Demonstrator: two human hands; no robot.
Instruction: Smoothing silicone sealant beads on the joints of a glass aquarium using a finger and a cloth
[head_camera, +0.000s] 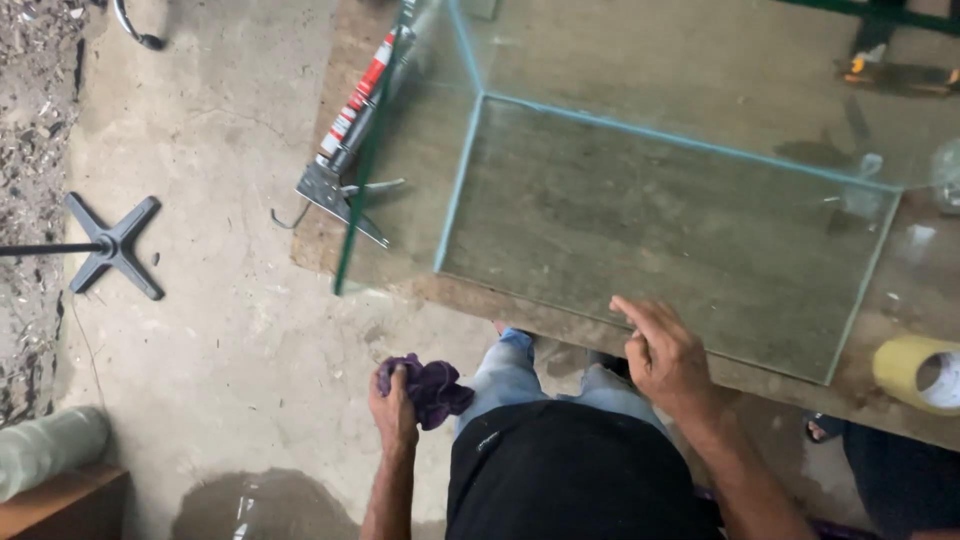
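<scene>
A clear glass tank (660, 210) with pale blue sealed seams stands on a worn wooden table (330, 240). My right hand (665, 355) is at the tank's near wall, index finger stretched out along the glass edge, other fingers curled. My left hand (393, 408) hangs below the table edge, shut on a crumpled purple cloth (432, 388). I stand close to the table, in jeans and a black top.
A caulking gun (350, 130) with a red and white cartridge lies on the table left of the tank. A roll of yellowish tape (915, 372) sits at the right edge. On the concrete floor stand a black cross-shaped base (112, 245) and a wet patch (270, 505).
</scene>
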